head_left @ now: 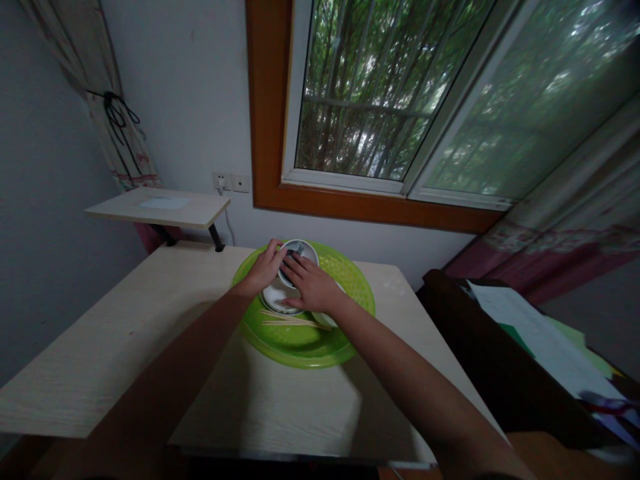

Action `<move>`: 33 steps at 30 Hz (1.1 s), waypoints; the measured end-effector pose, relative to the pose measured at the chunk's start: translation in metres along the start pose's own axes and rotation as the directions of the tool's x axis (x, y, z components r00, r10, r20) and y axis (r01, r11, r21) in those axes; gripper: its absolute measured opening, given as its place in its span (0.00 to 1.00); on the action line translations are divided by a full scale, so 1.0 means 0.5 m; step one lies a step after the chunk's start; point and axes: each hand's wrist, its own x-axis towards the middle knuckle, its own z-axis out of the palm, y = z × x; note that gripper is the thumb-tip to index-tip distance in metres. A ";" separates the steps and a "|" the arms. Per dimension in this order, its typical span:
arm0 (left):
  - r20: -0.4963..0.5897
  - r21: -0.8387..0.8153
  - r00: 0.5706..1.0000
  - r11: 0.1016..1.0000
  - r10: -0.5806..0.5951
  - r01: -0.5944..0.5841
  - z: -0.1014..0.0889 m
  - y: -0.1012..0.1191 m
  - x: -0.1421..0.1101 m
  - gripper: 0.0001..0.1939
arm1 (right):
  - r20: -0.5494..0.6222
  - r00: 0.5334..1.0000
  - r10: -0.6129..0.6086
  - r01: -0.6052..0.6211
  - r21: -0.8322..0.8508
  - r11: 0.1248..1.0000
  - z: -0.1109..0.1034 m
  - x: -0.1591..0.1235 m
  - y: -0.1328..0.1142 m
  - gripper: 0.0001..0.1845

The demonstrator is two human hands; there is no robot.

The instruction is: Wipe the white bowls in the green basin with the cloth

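White bowl (299,257) sits tipped in the green basin (350,333), far side of the table (125,333). Left hand (265,270) cups its left rim; right hand (313,283) lies flat, fingers together, on its near right side. Chopsticks (287,320) lie crosswise just nearer.

Home room: curtained window (380,100), wooden table (150,333), green basin (305,347) holding dishes.

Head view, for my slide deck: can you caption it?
Both hands, left and right, rest on a white bowl in a green basin, beside wooden chopsticks.
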 end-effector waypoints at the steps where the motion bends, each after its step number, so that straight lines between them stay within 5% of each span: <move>1: 0.008 -0.005 1.000 1.000 0.012 -0.012 0.001 -0.001 0.000 0.14 | 0.011 1.000 0.019 -0.018 -0.014 1.000 0.003 -0.001 0.001 0.50; 7: -0.051 0.043 0.999 0.999 -0.006 0.008 -0.003 -0.001 0.002 0.16 | 0.048 0.985 0.165 -0.159 -0.107 0.981 -0.013 0.006 -0.009 0.41; 14: -0.106 0.119 0.994 0.993 0.034 -0.022 -0.007 -0.003 0.001 0.15 | 0.141 0.984 0.112 -0.112 -0.009 0.994 -0.027 0.011 -0.019 0.20; 23: -0.115 0.101 0.992 0.994 0.045 -0.033 -0.008 -0.004 0.002 0.15 | 0.045 0.999 0.013 -0.023 0.228 0.973 -0.008 0.001 -0.006 0.21; 33: -0.109 0.159 0.994 0.987 0.028 -0.011 -0.005 -0.006 0.008 0.13 | 0.057 0.985 0.163 -0.156 -0.110 0.982 0.007 0.005 -0.001 0.24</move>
